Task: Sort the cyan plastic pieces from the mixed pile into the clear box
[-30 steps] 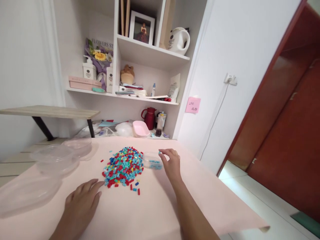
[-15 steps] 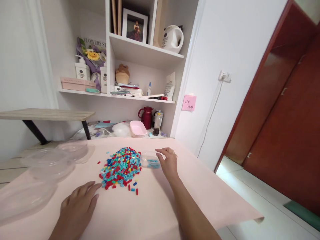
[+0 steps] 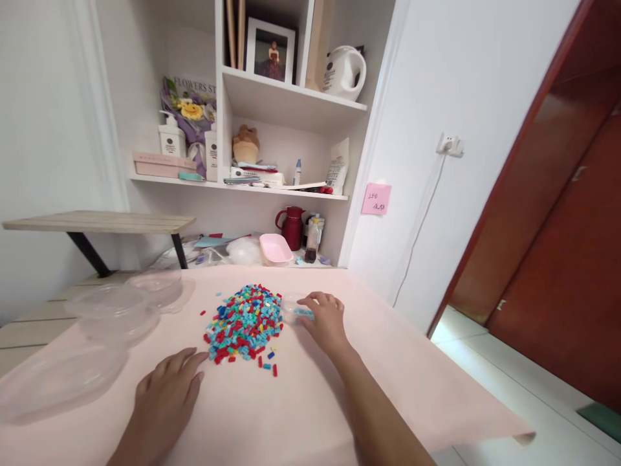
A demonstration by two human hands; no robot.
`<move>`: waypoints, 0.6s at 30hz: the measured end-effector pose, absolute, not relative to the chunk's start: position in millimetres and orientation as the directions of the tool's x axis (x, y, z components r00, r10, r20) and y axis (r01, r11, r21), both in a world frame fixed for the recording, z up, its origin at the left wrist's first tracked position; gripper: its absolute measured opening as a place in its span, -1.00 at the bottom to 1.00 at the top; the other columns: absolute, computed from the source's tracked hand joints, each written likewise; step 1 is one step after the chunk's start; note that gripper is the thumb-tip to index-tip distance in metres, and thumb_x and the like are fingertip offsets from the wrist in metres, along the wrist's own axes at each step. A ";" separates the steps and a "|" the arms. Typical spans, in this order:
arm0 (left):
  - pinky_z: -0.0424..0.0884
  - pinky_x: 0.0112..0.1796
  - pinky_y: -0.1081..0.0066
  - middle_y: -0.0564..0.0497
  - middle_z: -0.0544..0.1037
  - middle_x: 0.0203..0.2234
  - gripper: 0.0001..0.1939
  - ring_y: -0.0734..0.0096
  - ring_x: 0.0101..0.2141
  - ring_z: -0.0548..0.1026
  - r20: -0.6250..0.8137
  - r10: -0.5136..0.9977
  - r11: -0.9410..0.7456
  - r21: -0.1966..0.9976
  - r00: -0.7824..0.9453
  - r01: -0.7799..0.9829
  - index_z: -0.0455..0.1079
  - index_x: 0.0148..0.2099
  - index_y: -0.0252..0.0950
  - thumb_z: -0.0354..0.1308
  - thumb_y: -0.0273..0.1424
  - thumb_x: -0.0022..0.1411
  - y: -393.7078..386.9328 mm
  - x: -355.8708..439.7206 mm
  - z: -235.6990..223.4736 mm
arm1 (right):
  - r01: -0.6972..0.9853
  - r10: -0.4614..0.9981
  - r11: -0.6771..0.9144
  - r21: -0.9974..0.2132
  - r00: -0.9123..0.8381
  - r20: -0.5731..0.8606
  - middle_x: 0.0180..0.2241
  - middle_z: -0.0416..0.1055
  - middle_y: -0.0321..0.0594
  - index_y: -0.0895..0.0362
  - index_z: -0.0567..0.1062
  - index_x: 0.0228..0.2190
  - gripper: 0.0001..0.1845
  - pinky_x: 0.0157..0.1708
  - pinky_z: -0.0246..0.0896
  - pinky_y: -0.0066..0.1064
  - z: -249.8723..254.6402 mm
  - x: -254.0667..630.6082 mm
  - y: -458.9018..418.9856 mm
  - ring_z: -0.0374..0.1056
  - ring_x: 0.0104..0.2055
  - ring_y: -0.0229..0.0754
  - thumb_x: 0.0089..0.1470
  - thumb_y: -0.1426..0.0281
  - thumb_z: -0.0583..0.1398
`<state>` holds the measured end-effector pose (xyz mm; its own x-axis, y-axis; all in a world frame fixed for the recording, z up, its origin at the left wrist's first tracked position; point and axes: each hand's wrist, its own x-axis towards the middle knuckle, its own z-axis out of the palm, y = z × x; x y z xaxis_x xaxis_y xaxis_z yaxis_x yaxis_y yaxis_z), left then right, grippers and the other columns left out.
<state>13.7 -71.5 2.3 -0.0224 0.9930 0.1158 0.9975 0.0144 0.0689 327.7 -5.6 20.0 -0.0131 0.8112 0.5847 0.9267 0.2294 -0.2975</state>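
Observation:
A heap of small red, blue, turquoise and yellow plastic bricks lies on the pink tablecloth. My left hand rests low at the heap's near left, fingers stretched out and fingertips at its edge. Right of the heap stands a clear plastic container with light blue bricks in it. Over its right side my right hand reaches, thumb and index finger apart and curved, partly hiding it. Nothing shows between those fingers.
Several clear plastic containers stand at the left. Behind the table are a pink basin, a dark red jug and a bottle. A wooden stand is at the far left. A few loose bricks lie before the heap.
My right hand has moved left relative to the container and now covers its right part. My left hand stays by the heap. The whole view has shifted slightly.

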 end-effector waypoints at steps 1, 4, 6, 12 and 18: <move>0.14 0.17 0.14 0.05 0.31 0.27 -0.51 0.27 0.25 0.23 0.116 0.993 0.014 0.069 -0.022 0.998 0.24 0.27 -0.01 -0.23 -0.40 0.39 -71.4 13.7 2.3 | 0.932 0.839 0.225 -0.283 -0.037 0.543 -0.05 0.47 -0.21 -0.09 0.59 -0.17 -0.69 0.13 -0.17 -0.06 19.1 327.3 -5.7 0.22 0.06 0.00 -0.01 0.37 0.37; 0.13 0.17 0.15 0.04 0.31 0.27 -0.51 0.28 0.25 0.23 0.119 0.993 0.010 0.073 -0.018 0.997 0.23 0.28 -0.02 -0.24 -0.40 0.39 -71.2 14.3 2.9 | 0.939 0.891 0.212 -0.270 -0.073 0.447 -0.11 0.51 -0.25 -0.06 0.61 -0.26 -0.80 0.15 -0.22 -0.05 17.6 326.3 -5.2 0.23 0.04 -0.03 0.03 0.43 0.32; 0.14 0.17 0.15 0.04 0.31 0.27 -0.50 0.29 0.25 0.23 0.123 0.992 0.007 0.076 -0.017 0.997 0.23 0.28 -0.03 -0.24 -0.40 0.39 -71.1 14.2 2.7 | 0.937 0.903 0.207 -0.282 -0.073 0.423 -0.14 0.52 -0.26 -0.05 0.61 -0.29 -0.83 0.15 -0.21 -0.06 17.3 326.1 -4.4 0.24 0.02 -0.06 0.08 0.45 0.28; 0.15 0.16 0.11 0.04 0.35 0.24 -0.52 0.25 0.23 0.26 0.164 0.986 -0.013 0.114 -0.005 0.993 0.27 0.25 0.00 -0.20 -0.39 0.38 -68.7 9.4 -4.5 | 0.922 0.900 0.223 -0.315 -0.071 0.430 -0.16 0.54 -0.26 -0.06 0.61 -0.29 -0.86 0.11 -0.15 -0.10 15.8 327.5 -1.4 0.27 0.00 -0.07 0.16 0.39 0.23; 0.18 0.14 0.11 0.04 0.38 0.21 -0.54 0.24 0.20 0.29 0.201 0.980 -0.035 0.139 0.006 0.990 0.35 0.18 0.02 -0.17 -0.39 0.35 -66.4 8.1 -9.6 | 0.915 0.874 0.246 -0.321 -0.066 0.482 -0.15 0.53 -0.26 -0.09 0.59 -0.23 -0.77 0.10 -0.13 -0.10 12.1 328.1 -2.2 0.27 0.01 -0.05 0.09 0.47 0.26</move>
